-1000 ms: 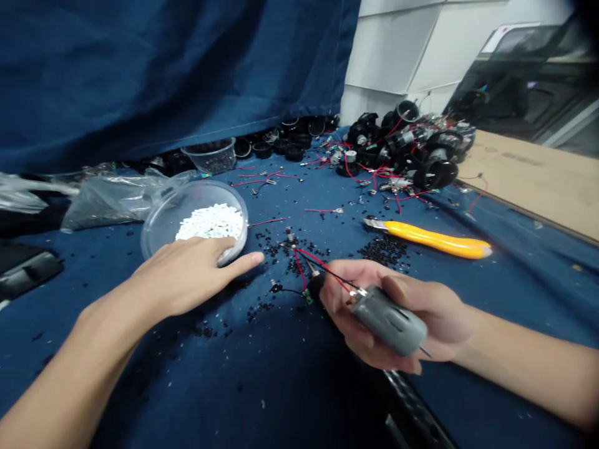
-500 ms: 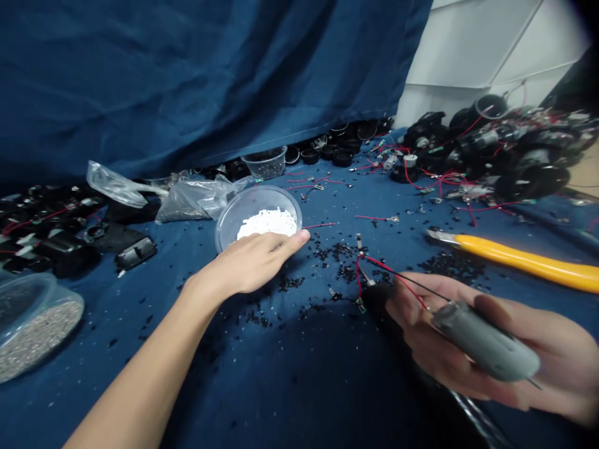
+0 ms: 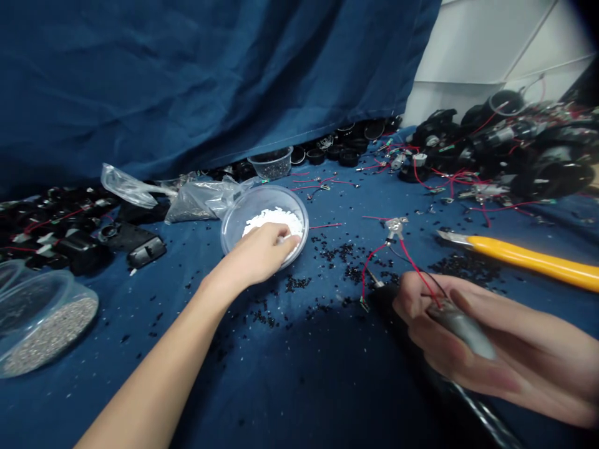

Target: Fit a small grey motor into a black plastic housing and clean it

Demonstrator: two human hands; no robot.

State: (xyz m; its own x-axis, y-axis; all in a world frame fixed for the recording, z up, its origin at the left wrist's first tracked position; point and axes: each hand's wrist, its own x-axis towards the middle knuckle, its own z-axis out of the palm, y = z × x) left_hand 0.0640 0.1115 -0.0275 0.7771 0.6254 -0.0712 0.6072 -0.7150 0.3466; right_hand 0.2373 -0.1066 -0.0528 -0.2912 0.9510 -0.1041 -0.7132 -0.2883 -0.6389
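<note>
Dipping left hand into 1 bowl of pellets, grip unclear, right hand gripping 1 grey motor

We lose the fingertips of the left hand among the white pellets in the clear bowl. The right hand covers most of the grey motor. Beyond that hand, the right edge cuts off the yellow utility knife. The black bits left of it are too small to name, perhaps granules. The dark handle beside the hand sinks into shadow.
</note>
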